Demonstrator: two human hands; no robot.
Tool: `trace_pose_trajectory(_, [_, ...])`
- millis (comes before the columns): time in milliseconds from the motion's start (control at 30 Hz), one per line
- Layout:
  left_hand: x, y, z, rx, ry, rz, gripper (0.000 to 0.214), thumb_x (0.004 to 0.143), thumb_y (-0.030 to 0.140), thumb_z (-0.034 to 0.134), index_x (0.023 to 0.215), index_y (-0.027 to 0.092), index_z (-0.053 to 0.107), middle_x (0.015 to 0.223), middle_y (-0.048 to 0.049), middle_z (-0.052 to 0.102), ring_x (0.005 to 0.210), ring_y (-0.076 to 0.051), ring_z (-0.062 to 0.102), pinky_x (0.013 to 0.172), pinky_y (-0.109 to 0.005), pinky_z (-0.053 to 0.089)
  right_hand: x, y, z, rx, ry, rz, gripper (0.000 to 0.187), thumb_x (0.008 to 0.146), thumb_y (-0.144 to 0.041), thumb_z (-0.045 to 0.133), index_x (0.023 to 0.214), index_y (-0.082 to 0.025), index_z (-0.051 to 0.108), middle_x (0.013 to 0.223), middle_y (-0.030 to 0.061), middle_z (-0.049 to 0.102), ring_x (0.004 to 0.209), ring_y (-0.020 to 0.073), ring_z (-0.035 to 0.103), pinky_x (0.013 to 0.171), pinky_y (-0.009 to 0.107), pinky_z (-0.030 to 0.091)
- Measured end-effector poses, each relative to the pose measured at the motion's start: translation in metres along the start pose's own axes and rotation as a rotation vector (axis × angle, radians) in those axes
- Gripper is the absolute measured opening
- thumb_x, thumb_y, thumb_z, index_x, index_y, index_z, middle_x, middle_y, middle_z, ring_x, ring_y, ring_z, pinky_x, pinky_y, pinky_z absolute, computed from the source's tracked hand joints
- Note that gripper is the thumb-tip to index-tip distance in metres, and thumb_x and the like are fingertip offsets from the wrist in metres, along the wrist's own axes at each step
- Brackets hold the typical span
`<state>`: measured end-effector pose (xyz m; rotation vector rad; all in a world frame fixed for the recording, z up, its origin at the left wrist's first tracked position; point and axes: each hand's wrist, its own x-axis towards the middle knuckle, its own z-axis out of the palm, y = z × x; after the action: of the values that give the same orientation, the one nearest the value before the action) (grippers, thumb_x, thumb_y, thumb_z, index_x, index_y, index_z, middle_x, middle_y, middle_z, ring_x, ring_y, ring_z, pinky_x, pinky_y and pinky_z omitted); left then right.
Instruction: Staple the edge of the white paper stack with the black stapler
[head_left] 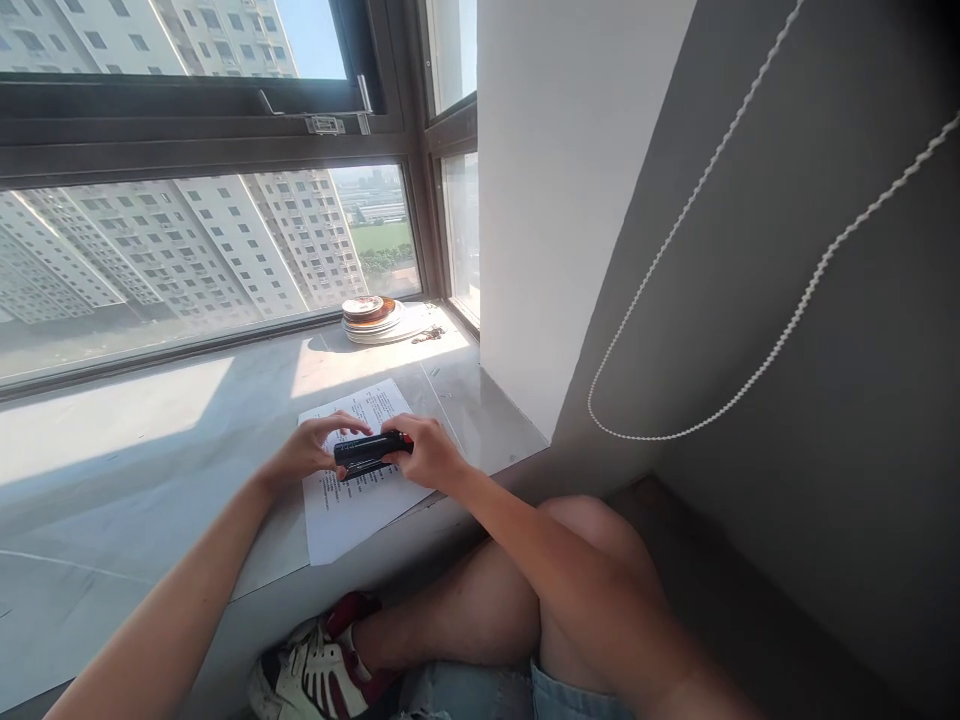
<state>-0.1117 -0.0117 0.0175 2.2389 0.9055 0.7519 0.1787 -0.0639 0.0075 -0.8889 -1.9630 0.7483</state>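
Observation:
A black stapler [367,449] with a small red part at its rear is held above a sheet of printed paper [337,530]. My right hand [433,452] is closed around the stapler's rear end. At the front end, my left hand [311,448] is curved with its fingers and thumb apart. Its thumb side is close to the stapler's nose; whether it touches I cannot tell. The paper lies on the window ledge [150,490], with its near edge reaching over the ledge's front. Both hands cover part of the printed text.
A stack of plates [371,325] stands by the window, with a small dark item [429,335] beside it. A white bead chain [637,437] hangs in a loop at the right. My bent leg and a shoe [322,665] are below the ledge.

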Motion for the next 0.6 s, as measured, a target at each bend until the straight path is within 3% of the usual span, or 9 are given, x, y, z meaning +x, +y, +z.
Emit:
trace_pose_trajectory(167, [0.003,0.009,0.0,0.05,-0.03,-0.045,0.073,0.064,0.071,0.096,0.116,0.021,0.084,0.114,-0.014,0.079,0.107,-0.031,0.068,0.096,-0.044,0.055,0.005,0.0,-0.004,-0.124,-0.079,0.02,0.029,0.085,-0.019,0.084,0.111,-0.025,0.07,0.106,0.0006,0.075,0.09,0.0196,0.066,0.073,0.028,0.043])
trace_pose_trajectory(300, [-0.003,0.015,-0.007,-0.019,-0.004,-0.018,0.054,0.081,0.054,0.092,0.125,0.023,0.082,0.133,-0.0162,0.075,0.13,-0.035,0.066,0.113,-0.051,0.052,0.005,-0.005,-0.012,-0.214,-0.138,0.052,0.034,0.09,-0.023,0.081,0.122,-0.026,0.07,0.116,0.0032,0.074,0.096,0.0214,0.068,0.075,0.029,0.045])
trace_pose_trajectory(367, [-0.005,0.012,-0.008,-0.039,0.07,-0.045,0.044,0.09,0.048,0.083,0.126,0.023,0.08,0.137,-0.0155,0.074,0.136,-0.035,0.064,0.117,-0.051,0.05,0.001,-0.008,-0.016,-0.258,-0.186,0.044,0.037,0.092,-0.024,0.079,0.127,-0.027,0.069,0.121,0.0047,0.073,0.101,0.0228,0.069,0.078,0.031,0.047])
trace_pose_trajectory(500, [0.008,-0.005,0.004,0.254,0.304,-0.249,0.037,0.098,0.045,0.063,0.12,0.02,0.078,0.138,-0.0144,0.074,0.136,-0.035,0.063,0.12,-0.055,0.047,-0.003,-0.014,-0.017,-0.298,-0.207,0.018,0.04,0.093,-0.025,0.077,0.132,-0.025,0.067,0.126,0.0076,0.07,0.113,0.0252,0.068,0.085,0.032,0.05])
trace_pose_trajectory(600, [0.03,-0.015,0.017,0.513,0.305,-0.366,0.052,0.098,0.045,0.053,0.134,0.014,0.072,0.147,-0.0192,0.069,0.142,-0.039,0.059,0.123,-0.057,0.042,-0.003,-0.02,-0.011,-0.315,-0.221,0.029,0.034,0.097,-0.032,0.076,0.128,-0.024,0.065,0.122,0.0078,0.072,0.11,0.025,0.068,0.082,0.032,0.048])
